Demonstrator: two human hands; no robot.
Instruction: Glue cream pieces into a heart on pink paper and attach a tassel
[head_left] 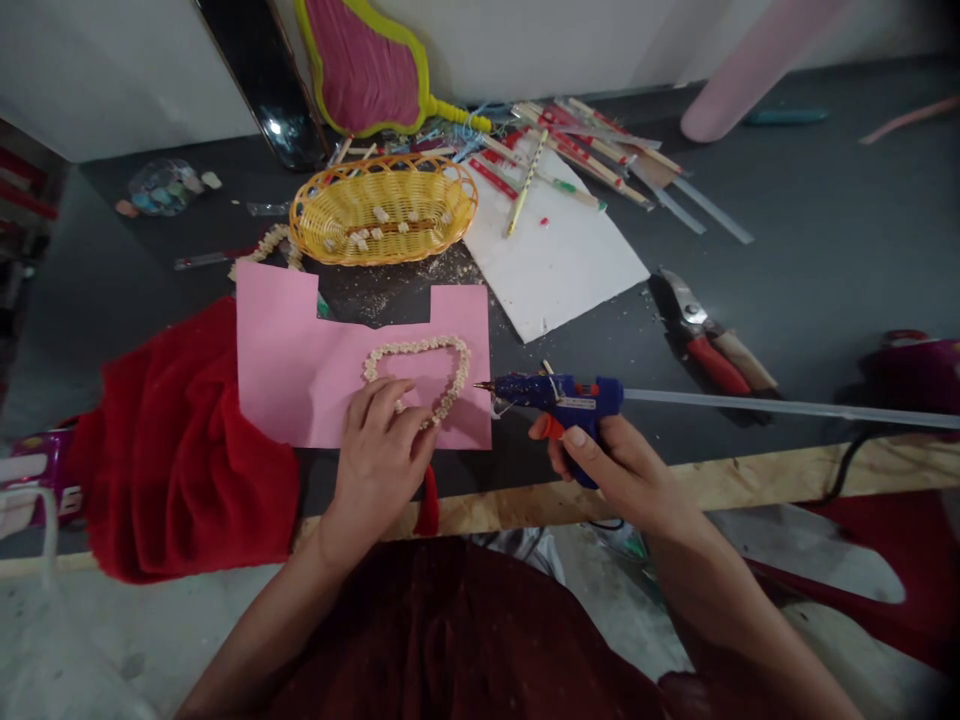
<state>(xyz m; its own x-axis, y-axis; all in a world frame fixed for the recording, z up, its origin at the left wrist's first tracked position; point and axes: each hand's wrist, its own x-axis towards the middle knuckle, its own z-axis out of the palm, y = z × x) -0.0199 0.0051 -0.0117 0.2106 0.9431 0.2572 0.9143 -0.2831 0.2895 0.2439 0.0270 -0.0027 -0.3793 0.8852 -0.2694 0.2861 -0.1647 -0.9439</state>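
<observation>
A pink sheet (277, 370) with a notch in its top edge lies on the dark table. On its right half rests a curved string of small beige pieces (459, 375). My left hand (382, 440) is over the sheet, its fingers curled down onto the string's lower end. My right hand (611, 465) is wrapped round a blue glue gun (555, 392), one finger at the orange trigger. The gun's nozzle points left, close to the right edge of the sheet. A long clear glue stick (750, 406) sticks out of the gun's back.
Behind the sheet sits a yellow basket (382, 250) with small beige pieces. Pliers (705, 335) lie right of a white board (555, 250) bearing sticks. Red cloth (187, 450) lies left; a phone (266, 80) leans on the wall.
</observation>
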